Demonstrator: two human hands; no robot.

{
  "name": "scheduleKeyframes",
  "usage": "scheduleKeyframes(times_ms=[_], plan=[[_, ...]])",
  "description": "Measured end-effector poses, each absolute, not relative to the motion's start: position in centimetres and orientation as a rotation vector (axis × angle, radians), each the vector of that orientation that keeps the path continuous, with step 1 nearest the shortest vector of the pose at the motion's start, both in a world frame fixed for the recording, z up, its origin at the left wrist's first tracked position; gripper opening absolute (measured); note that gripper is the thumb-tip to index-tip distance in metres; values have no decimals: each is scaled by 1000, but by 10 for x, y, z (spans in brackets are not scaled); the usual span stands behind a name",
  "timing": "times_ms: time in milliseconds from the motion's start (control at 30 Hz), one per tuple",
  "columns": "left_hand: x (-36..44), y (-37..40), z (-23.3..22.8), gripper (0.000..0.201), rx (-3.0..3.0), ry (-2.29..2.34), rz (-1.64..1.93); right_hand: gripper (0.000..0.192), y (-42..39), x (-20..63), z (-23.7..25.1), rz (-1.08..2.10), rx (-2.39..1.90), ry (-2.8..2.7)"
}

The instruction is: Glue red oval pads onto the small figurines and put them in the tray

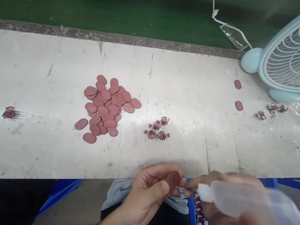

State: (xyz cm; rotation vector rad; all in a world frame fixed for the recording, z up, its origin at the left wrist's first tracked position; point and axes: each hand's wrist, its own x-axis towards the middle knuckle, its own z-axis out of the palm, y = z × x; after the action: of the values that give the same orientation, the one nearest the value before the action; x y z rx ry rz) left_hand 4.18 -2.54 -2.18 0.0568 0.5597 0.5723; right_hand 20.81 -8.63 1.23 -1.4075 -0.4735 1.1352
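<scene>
Nearby, oval pads pile (105,105), fan (291,60), scraps (157,129)

Blurred bottle (248,199) hiding right hand (217,192)

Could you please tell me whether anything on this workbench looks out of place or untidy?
Two oval pieces lie alone near the fan, far from the main pile. Small scrap clusters are scattered about, and the worktable is scratched.

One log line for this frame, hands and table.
left hand: holds oval piece | right hand: holds squeeze bottle | table: pile of pieces
</scene>
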Motion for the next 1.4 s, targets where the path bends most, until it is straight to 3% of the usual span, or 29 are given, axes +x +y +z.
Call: scheduleKeyframes(times_ms=[233,333,400,467,600,700,767,900,1100,1400], plan=[[35,-22,-21,28,96,554,604,19,-36,265,-19,1610,-57,543],[27,-21,-22,28,105,575,622,21,-32,268,-31,1681,146,540],[21,-21,-23,28,113,593,642,34,-36,255,-27,1554,-16,310],[15,-20,-23,28,120,596,660,41,-39,237,-18,1413,-478,-88],[7,-19,-26,29,127,592,684,12,-29,210,-7,1122,-1377,-771],[3,-18,-26,28,123,592,693,21,-8,202,-8,691,-1836,-1490],[1,-18,-26,28,115,590,700,21,3,202,-9,584,-1896,-1819],[-3,-17,-26,27,90,594,715,22,1,209,0,727,-1776,-2036],[-6,-16,-27,28,100,591,733,14,-15,213,4,647,-1934,-1871],[-6,-16,-25,27,119,608,727,40,-5,207,1,565,-1943,-2111]])
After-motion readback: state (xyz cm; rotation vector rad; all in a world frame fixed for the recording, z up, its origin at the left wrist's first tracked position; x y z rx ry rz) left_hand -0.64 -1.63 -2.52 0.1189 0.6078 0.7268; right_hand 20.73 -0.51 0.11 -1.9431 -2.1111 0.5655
